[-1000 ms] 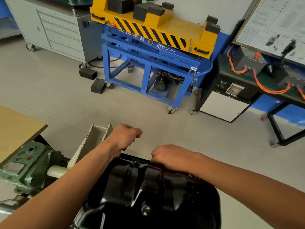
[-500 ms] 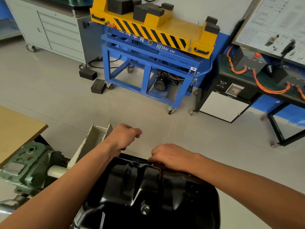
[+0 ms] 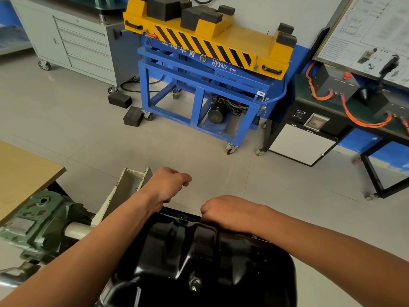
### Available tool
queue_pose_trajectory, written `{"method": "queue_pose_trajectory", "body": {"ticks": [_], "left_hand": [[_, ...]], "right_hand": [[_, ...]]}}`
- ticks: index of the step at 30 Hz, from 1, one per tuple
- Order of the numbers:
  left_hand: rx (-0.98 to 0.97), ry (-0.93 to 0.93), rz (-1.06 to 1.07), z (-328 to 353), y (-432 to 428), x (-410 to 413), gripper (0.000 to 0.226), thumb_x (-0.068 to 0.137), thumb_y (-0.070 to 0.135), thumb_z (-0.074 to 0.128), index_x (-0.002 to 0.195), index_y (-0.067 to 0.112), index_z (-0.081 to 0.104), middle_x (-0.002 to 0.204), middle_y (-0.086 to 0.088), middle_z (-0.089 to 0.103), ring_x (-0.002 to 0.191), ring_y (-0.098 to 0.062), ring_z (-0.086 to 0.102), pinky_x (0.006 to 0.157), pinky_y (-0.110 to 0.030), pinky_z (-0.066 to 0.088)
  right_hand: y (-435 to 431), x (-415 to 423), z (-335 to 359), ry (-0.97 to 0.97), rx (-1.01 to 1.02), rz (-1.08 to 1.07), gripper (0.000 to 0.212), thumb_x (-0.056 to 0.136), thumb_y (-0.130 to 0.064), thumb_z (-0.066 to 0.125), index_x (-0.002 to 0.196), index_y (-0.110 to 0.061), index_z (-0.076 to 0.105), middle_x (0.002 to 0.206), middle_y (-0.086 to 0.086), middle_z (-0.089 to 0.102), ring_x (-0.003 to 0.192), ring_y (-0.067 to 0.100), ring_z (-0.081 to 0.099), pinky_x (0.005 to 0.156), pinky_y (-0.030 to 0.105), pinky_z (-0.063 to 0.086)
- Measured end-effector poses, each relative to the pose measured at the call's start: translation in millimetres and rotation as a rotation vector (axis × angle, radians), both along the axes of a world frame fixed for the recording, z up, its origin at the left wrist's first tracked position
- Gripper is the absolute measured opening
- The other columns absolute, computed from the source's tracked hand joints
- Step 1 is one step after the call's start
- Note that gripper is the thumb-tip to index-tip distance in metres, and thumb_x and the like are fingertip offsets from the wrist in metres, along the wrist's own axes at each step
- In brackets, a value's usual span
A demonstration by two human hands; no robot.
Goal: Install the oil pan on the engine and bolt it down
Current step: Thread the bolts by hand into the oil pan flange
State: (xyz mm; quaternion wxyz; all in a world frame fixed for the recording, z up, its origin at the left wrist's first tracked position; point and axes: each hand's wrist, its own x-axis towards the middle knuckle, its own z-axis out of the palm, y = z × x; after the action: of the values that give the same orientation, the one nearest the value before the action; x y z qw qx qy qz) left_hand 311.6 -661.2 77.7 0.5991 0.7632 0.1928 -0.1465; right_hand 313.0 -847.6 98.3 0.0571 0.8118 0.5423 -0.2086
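Two bare hands work at the far edge of a glossy black pressed-metal oil pan [image 3: 199, 262], which lies sump side up. Left of pan: green cast-metal gearbox housing [image 3: 42, 220]. Left hand [image 3: 168, 185] above pan's far-left corner, grip curled tight, contents hidden. Right hand [image 3: 225, 210] on pan's far rim, knuckles up, grip curled under; cannot tell what it holds.

Single view only, head-worn, wide-angle; no second view to share scene with
Faces forward and steeply down, from above person's own arms
Forearms enter from bottom-left and bottom-right corners; left hand [image 3: 168, 187] and right hand [image 3: 230, 214] lie lower centre, near lens
Black oil pan [image 3: 199, 258] nearest, cut off by bottom edge
Tiled floor [image 3: 88, 134] spans middle
Blue-and-yellow lift table [image 3: 205, 69] far off, along top
Lines bow toward frame edges
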Motion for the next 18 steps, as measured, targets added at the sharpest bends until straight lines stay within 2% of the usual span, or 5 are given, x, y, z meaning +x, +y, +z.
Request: {"method": "queue_pose_trajectory", "body": {"ticks": [14, 18], "left_hand": [[0.011, -0.008, -0.012, 0.5, 0.5, -0.7, 0.019, 0.089, 0.022, 0.063, 0.075, 0.010, 0.062, 0.061, -0.001, 0.036, 0.052, -0.017, 0.025, 0.048, -0.025, 0.018], [0.010, -0.012, -0.018, -0.1, 0.2, -0.8, 0.018, 0.088, 0.022, 0.063, 0.075, 0.010, 0.062, 0.061, -0.001, 0.034, 0.053, -0.018, 0.024, 0.049, -0.026, 0.018]], "right_hand": [[1.0, -0.2, -1.0, -0.023, -0.003, 0.015, 0.014, 0.093, -0.015, 0.057, 0.090, -0.005, 0.066, 0.089, 0.014, 0.062, 0.081, 0.032, 0.059, 0.063, 0.040, 0.046], [4.3, 0.5, -3.2, -0.079, -0.049, 0.043, 0.016, 0.094, -0.017, 0.055, 0.092, -0.005, 0.066, 0.091, 0.016, 0.064, 0.083, 0.034, 0.060, 0.061, 0.035, 0.036]]}}
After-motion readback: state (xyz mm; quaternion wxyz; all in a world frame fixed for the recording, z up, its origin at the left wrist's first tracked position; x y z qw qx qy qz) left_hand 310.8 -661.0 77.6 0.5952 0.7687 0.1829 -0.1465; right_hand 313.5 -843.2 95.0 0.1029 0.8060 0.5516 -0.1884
